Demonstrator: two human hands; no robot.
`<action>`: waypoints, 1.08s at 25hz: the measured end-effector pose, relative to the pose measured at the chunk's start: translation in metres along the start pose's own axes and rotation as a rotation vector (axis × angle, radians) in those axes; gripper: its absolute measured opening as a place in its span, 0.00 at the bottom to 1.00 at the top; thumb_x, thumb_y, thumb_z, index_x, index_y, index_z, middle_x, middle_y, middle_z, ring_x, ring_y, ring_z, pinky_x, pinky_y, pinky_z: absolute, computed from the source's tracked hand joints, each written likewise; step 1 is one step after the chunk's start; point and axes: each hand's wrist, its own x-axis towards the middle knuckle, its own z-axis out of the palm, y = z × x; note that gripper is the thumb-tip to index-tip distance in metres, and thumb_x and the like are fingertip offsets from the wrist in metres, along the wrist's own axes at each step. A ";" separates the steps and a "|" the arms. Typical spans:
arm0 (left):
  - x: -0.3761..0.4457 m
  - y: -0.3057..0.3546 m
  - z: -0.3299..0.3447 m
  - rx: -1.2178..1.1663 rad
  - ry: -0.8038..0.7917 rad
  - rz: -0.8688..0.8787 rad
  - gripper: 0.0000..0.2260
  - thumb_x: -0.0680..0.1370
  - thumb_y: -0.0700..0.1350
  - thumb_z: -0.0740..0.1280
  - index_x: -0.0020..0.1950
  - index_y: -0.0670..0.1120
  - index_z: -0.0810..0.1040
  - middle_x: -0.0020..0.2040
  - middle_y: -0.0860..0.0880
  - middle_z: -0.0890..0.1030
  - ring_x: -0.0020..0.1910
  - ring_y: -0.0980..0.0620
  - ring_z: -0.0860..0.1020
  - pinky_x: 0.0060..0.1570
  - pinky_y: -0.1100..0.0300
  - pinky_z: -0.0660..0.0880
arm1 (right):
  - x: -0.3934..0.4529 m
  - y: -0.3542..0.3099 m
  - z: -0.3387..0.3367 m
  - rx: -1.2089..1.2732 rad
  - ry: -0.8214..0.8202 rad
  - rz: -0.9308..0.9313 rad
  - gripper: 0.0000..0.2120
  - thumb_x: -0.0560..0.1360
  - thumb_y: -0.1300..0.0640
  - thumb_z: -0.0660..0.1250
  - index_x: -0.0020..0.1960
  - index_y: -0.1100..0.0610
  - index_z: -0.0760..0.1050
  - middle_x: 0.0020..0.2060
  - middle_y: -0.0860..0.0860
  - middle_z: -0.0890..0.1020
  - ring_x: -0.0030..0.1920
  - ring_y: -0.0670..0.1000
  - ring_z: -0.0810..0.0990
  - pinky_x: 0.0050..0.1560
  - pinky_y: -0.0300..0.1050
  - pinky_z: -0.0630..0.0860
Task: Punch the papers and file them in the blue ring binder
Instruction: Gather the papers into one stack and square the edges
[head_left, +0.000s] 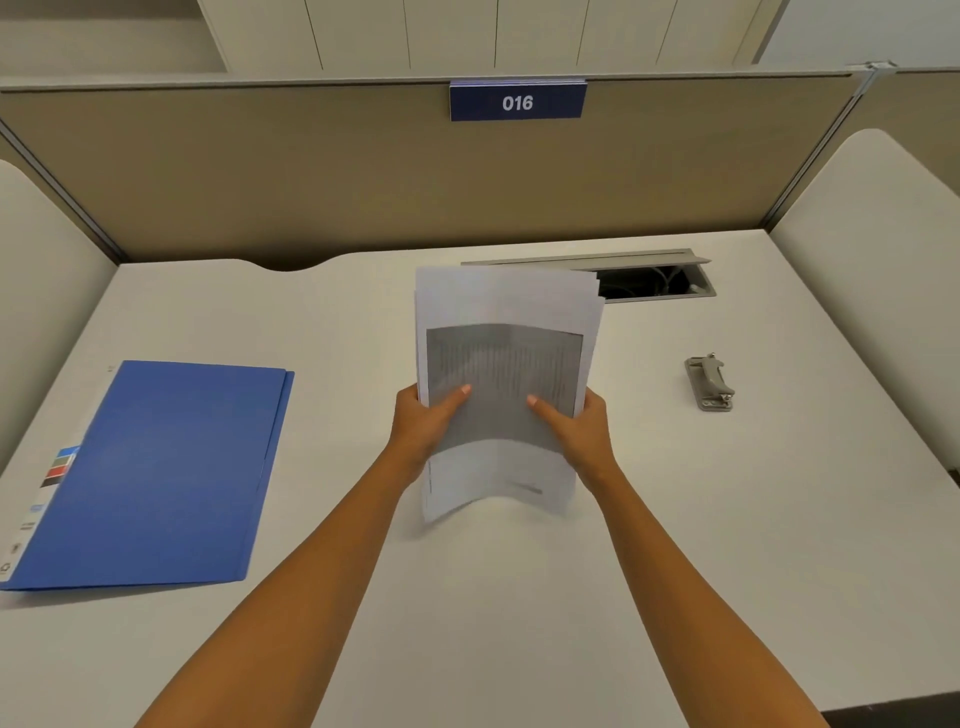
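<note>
A stack of white papers (504, 312) with a grey printed block is held up above the middle of the desk. My left hand (423, 423) grips its left edge, thumb on the front. My right hand (576, 431) grips the right edge the same way. The sheets are slightly fanned at the top and curl at the bottom. The blue ring binder (156, 467) lies closed and flat on the desk to the left. A small grey hole punch (710, 383) sits on the desk to the right, apart from both hands.
The white desk (519, 597) is enclosed by a beige partition with a blue "016" sign (517, 101). An open cable tray (649, 280) lies in the desk behind the papers. White side panels stand left and right.
</note>
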 end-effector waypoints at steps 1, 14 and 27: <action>-0.003 0.007 0.005 0.009 0.045 0.066 0.20 0.73 0.49 0.73 0.62 0.45 0.74 0.50 0.51 0.79 0.45 0.54 0.79 0.38 0.64 0.78 | -0.001 -0.007 0.002 0.027 0.036 -0.051 0.18 0.71 0.56 0.73 0.60 0.56 0.75 0.52 0.52 0.81 0.50 0.50 0.81 0.48 0.44 0.82; -0.017 0.019 0.008 -0.019 0.053 0.404 0.19 0.68 0.51 0.74 0.57 0.54 0.75 0.49 0.53 0.81 0.49 0.52 0.80 0.41 0.67 0.79 | -0.007 -0.019 -0.009 0.047 0.010 -0.138 0.22 0.66 0.54 0.77 0.58 0.51 0.76 0.49 0.50 0.81 0.51 0.51 0.80 0.45 0.43 0.83; -0.022 0.007 0.011 -0.086 0.101 0.357 0.15 0.71 0.47 0.75 0.56 0.53 0.77 0.49 0.53 0.81 0.49 0.52 0.80 0.38 0.68 0.77 | -0.013 -0.011 -0.004 0.039 -0.018 -0.127 0.17 0.69 0.57 0.75 0.56 0.50 0.76 0.47 0.47 0.81 0.49 0.50 0.80 0.42 0.38 0.81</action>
